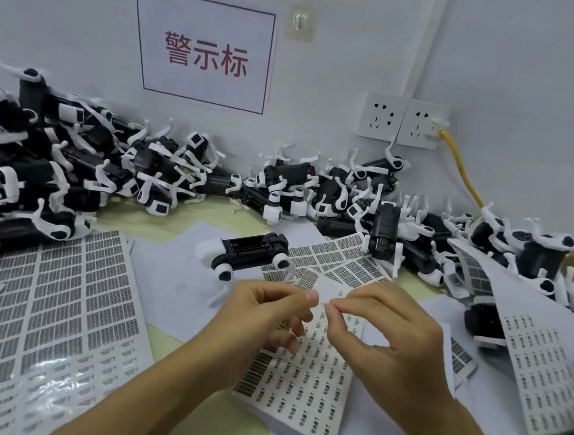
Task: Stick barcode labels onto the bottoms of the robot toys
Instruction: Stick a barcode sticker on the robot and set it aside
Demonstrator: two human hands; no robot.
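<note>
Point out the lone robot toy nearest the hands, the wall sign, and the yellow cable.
robot toy (248, 252), head view, black underside.
wall sign (206, 51), head view, red characters.
yellow cable (461, 166), head view, mid-length.

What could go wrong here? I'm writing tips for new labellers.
The label pinched between the left hand and right hand is tiny; it may curl or stick to a finger. The toy lies apart on loose sheets, so it could slide when pressed. Sheets overlap, inviting mix-ups.
</note>
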